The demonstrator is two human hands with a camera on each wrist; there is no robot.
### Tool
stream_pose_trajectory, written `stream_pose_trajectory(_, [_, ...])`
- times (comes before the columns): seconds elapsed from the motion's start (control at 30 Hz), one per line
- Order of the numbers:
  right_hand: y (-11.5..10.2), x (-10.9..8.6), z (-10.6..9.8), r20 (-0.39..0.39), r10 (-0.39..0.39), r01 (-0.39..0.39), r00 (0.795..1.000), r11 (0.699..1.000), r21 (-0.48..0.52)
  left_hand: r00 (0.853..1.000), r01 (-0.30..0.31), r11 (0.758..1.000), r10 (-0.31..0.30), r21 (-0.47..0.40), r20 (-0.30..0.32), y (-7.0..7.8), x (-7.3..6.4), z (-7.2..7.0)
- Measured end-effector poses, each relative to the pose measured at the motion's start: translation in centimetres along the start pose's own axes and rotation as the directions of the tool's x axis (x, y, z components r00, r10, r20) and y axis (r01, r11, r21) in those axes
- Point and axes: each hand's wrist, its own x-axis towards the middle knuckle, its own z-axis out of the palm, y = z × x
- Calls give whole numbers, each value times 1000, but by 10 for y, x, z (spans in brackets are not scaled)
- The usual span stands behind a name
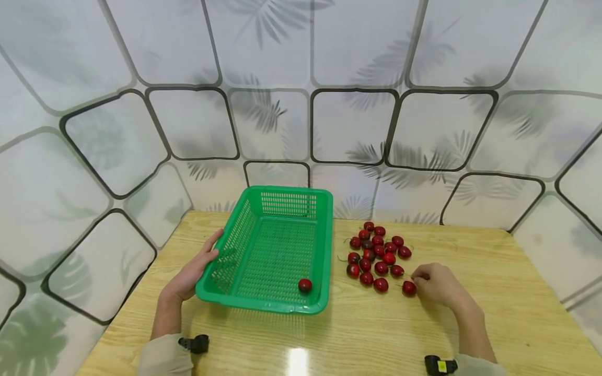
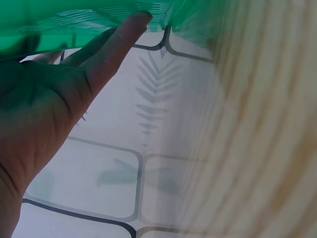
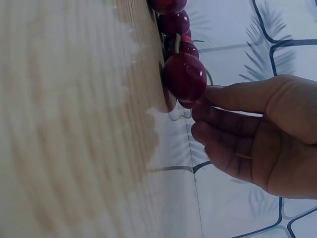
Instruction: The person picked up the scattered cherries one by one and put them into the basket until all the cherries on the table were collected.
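Note:
A green plastic basket (image 1: 264, 304) with slotted walls stands left of centre in the head view, one red cherry (image 1: 304, 285) inside near its front right corner. My left hand (image 1: 194, 269) touches the basket's left outer side with its fingers straight, seen from the palm side in the left wrist view. On the right, my right hand (image 1: 439, 286) has thumb and fingertips together at a thin cherry stem (image 3: 210, 77). A dark red cherry (image 3: 185, 77) sits right at those fingertips; in the head view, another cherry (image 1: 397, 270) lies just left of them.
Several loose cherries (image 1: 369, 255), some with stems, lie in a cluster between the basket and my right hand. The light wooden table (image 1: 367, 334) meets a patterned wall covering (image 1: 352, 125) at the back and sides.

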Motion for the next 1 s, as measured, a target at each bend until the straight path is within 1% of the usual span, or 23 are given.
stream_pose_trajectory(0.17, [-3, 3, 1, -40, -25, 26, 999, 1000, 17, 1000, 0, 1000, 0, 3, 0, 1, 1, 0])
stream_pose_trajectory(0.3, [-6, 4, 2, -71, -54, 56, 996, 998, 22, 1000, 4, 1000, -4, -17, 7, 2, 2, 0])
stream_pose_trajectory(0.5, [-12, 5, 2, -98, -64, 68, 993, 997, 46, 1000, 1, 999, -1, -35, 12, 4, 2, 0])
stream_pose_trajectory(0.6, [-15, 5, 2, -124, -67, 73, 990, 996, 44, 1000, 0, 999, 1, -49, 18, 5, 2, 1])
stream_pose_trajectory(0.83, [-25, 2, 0, -197, -73, 82, 978, 996, 41, 1000, 7, 998, -5, -65, 22, 4, 0, 1])
stream_pose_trajectory(1.0, [-40, -2, -4, -253, -95, 107, 963, 994, 37, 1000, 11, 997, -10, -72, 22, 2, -1, 2])
